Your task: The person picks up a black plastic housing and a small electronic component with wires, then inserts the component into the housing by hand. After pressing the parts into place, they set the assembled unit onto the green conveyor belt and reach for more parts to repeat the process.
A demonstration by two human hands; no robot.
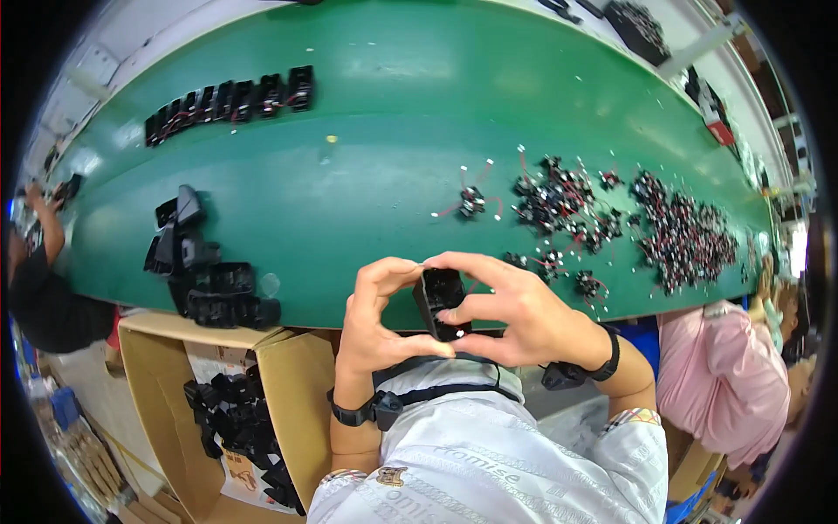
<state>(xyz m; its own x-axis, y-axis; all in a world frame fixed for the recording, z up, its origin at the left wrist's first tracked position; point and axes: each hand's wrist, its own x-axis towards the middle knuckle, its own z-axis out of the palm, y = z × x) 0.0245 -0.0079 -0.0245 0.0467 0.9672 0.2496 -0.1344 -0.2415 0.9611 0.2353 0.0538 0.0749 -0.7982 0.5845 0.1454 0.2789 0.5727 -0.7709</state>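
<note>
Between both hands, at the near edge of the green table, is a black open-topped plastic housing (pixel 428 306). My left hand (pixel 380 314) grips its left side, thumb along the near end and index finger at the far end. My right hand (pixel 506 306) holds the other side, one finger reaching into the cavity. A small white connector shows at the housing's near end, and a thin red wire runs out beside my right fingers. Just beyond, to the right, lie small black parts with red wires and white connectors (pixel 559 196).
A cardboard box (pixel 301 384) with black housings stands below the table at left. More loose housings (pixel 223 293) sit on the table's left. A row of wired housings (pixel 236 100) lies farther back. A second wired-part pile (pixel 685 231) is at right. People sit at both sides.
</note>
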